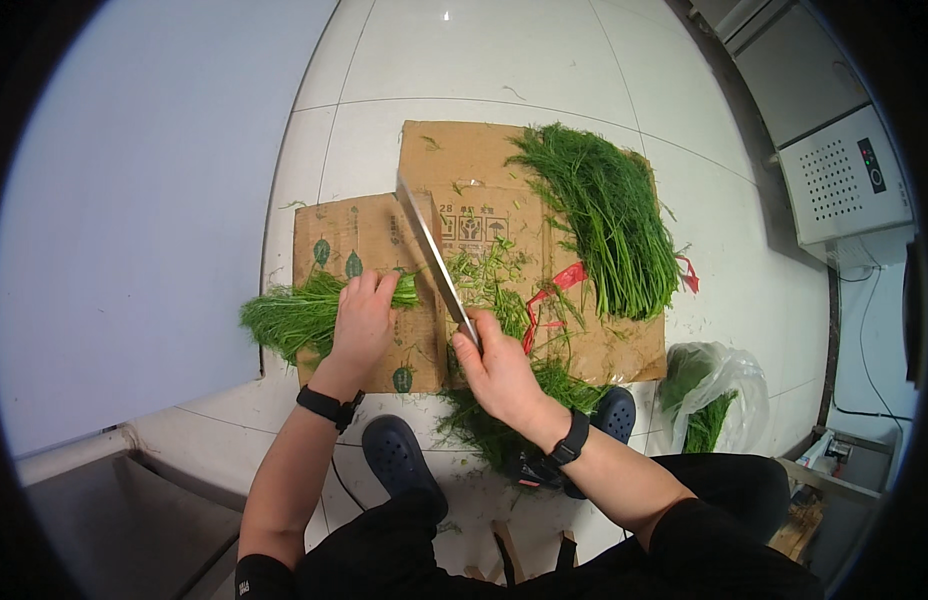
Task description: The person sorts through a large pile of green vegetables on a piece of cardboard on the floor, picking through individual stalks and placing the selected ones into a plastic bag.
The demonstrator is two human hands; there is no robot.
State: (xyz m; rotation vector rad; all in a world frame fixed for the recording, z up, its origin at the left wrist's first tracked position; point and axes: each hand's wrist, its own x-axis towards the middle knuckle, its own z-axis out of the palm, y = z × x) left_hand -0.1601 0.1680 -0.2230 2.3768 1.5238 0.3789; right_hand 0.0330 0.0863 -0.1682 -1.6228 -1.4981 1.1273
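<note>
My left hand [365,319] grips a bunch of feathery green dill [295,319] near its stem ends, pressing it on the left side of a flattened cardboard box [366,225]. The cut ends point right, towards the blade. In my right hand [501,367] is a large knife [438,259], held by its handle, which my fingers hide. Its blade slants up and left, a little to the right of the bunch and apart from it. Chopped stem pieces [483,270] lie scattered on the cardboard beyond the knife.
A bigger dill pile [606,225] covers the cardboard's right side, beside a torn red plastic strip [565,281]. More loose dill [479,427] lies between my clogs [400,457]. At right stands a clear plastic bag [723,382] holding greens. A white panel [134,225] borders the left.
</note>
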